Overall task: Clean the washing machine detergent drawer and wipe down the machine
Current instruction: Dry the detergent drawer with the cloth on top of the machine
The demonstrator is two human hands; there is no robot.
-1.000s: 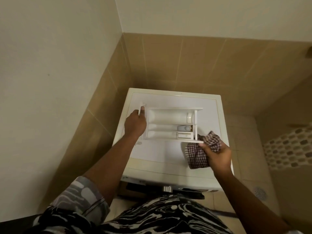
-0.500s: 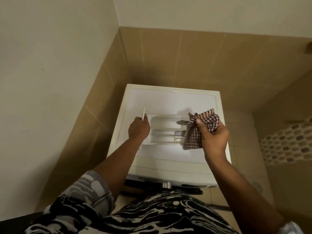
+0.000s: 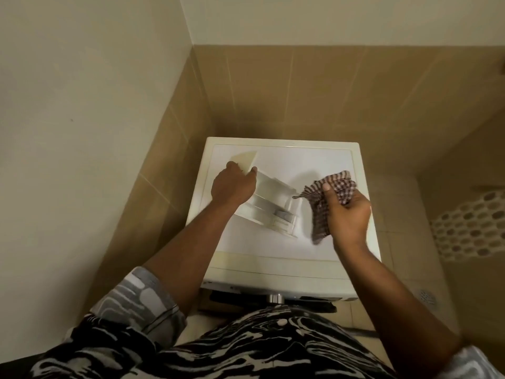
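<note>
The white detergent drawer (image 3: 273, 206) is out of the machine and lies tilted above the top of the white washing machine (image 3: 276, 160). My left hand (image 3: 232, 186) grips the drawer by its front panel at the left end. To the right of the drawer's far end, my right hand (image 3: 347, 214) holds a bunched brown-and-white checked cloth (image 3: 325, 198), which hangs down from my fingers. The cloth is beside the drawer; whether it touches it I cannot tell. Several compartments of the drawer face up.
The machine stands in a corner between a plain wall (image 3: 82, 132) on the left and tan tiles (image 3: 328, 91) behind. A patterned surface (image 3: 470, 228) lies to the right. A floor drain (image 3: 427, 296) is at lower right.
The drawer has swung: its front panel has lifted and turned away from me in my left hand. My right hand with the cloth has moved up and then off the drawer's right end.
</note>
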